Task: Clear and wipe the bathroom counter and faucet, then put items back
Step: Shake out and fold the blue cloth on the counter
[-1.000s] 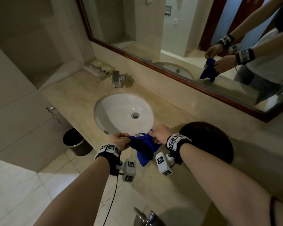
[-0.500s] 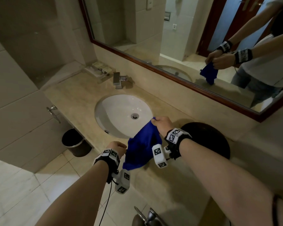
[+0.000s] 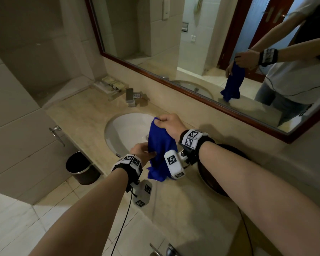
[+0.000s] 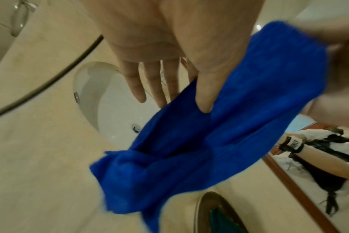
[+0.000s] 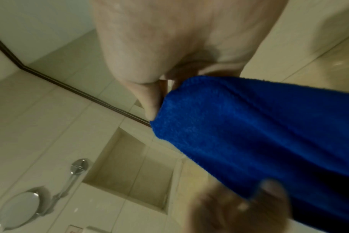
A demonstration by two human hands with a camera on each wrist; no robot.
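A blue cloth (image 3: 160, 145) hangs lengthwise over the front of the white sink (image 3: 126, 130). My right hand (image 3: 160, 121) pinches its top corner between thumb and fingers; the right wrist view shows that pinch (image 5: 161, 97) on the cloth (image 5: 259, 134). My left hand (image 3: 148, 153) is lower, at the cloth's middle. In the left wrist view its fingers (image 4: 137, 88) are straight and its thumb lies flat on the cloth (image 4: 219, 141). The chrome faucet (image 3: 131, 97) stands behind the sink on the beige counter (image 3: 78, 111).
A dark round bowl (image 3: 220, 185) sits on the counter under my right forearm, with something green inside. A small tray of toiletries (image 3: 109, 85) lies at the back left corner. A black bin (image 3: 81, 168) stands on the floor below. The mirror (image 3: 192, 52) runs along the wall.
My right hand has lifted the cloth's top corner up over the sink, so it now hangs long. My left hand let go of its lower end and rose to the cloth's middle.
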